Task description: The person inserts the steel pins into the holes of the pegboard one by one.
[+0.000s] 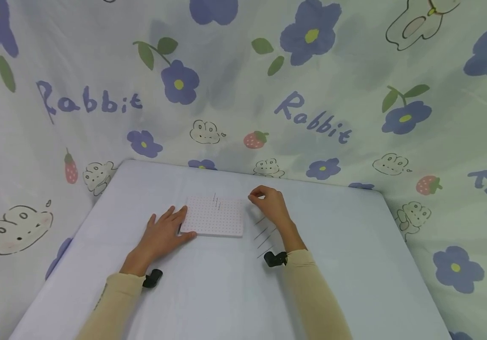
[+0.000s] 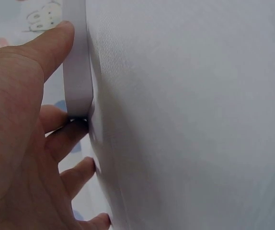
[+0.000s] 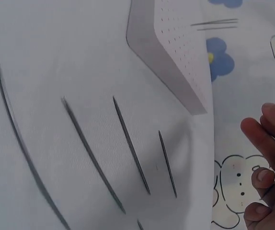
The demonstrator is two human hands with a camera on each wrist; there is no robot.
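A thin white board (image 1: pixel 213 222) with a grid of small holes lies on the table. Three thin dark needles (image 3: pixel 217 24) stand upright in its back part. My left hand (image 1: pixel 160 238) is spread at the board's left side, the thumb (image 2: pixel 61 43) along its front edge and the other fingers at its left edge. To the right of the board, my right hand (image 1: pixel 269 205) is raised with thumb and index fingertips together; I cannot tell whether a needle is between them. Beneath it, several pointed dark needles (image 3: pixel 131 146) of differing lengths lie in a slanted row.
A white cloth covers the table (image 1: pixel 332 264). Behind it hangs a printed curtain (image 1: pixel 226 94) with flowers and rabbits, close to the table's back edge. Black wrist cameras (image 1: pixel 275 259) sit at both sleeve cuffs.
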